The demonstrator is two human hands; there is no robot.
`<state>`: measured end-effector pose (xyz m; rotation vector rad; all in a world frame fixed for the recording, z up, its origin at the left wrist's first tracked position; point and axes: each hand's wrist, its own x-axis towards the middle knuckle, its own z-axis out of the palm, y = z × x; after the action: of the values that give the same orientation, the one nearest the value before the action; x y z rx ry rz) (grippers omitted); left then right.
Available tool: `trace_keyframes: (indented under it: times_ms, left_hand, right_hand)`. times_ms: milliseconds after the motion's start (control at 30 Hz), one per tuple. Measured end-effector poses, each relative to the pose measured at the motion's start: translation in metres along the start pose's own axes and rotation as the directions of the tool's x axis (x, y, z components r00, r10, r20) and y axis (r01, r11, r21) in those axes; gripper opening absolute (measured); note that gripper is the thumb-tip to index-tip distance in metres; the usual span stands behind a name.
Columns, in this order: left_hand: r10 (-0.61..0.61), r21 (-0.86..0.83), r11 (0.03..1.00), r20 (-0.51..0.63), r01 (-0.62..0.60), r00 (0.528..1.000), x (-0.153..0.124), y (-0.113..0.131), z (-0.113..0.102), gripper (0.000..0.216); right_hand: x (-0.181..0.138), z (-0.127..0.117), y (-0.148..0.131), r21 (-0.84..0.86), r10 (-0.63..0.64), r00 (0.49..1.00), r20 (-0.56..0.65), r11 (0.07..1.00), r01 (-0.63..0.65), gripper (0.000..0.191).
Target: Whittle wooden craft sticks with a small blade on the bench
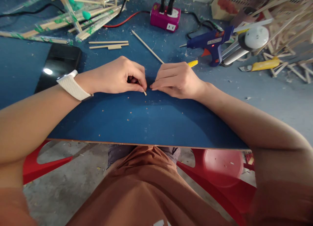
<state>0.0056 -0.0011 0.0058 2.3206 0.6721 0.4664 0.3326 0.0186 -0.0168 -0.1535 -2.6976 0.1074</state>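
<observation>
Blue table [156,128] under left hand [119,75], floor [61,190] probably concrete

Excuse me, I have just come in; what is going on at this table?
A person is working at a blue table. The left hand pinches a short wooden stick; the right hand is close by but apart from it, with a yellow handle showing just past it. Thin sticks lie beyond the left hand, and a blue glue gun is off to the right.
</observation>
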Motion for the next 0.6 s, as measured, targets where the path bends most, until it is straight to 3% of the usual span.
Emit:
trace_keyframes:
  times_ms: [167,300,433,600]
  left_hand:
    - [0.028,0.034,0.999,-0.011,-0.028,1.0,0.001,0.002,0.0,0.038]
    - [0.044,0.003,0.999,-0.021,-0.043,0.999,0.002,0.001,-0.002,0.038]
    - [0.046,-0.001,0.999,-0.008,-0.046,0.999,0.002,-0.001,-0.002,0.038]
    - [0.036,-0.001,0.999,-0.016,-0.036,0.999,0.0,-0.003,-0.001,0.048]
  right_hand:
    - [0.007,0.0,-0.01,0.016,0.013,0.998,0.055,1.0,-0.013,0.048]
    - [0.01,0.005,-0.011,-0.007,-0.021,1.0,0.022,1.0,0.021,0.042]
    - [0.003,0.006,-0.002,-0.113,-0.035,0.999,-0.028,0.993,0.032,0.035]
    - [-0.012,0.0,0.012,-0.129,-0.048,0.998,0.037,0.99,0.052,0.039]
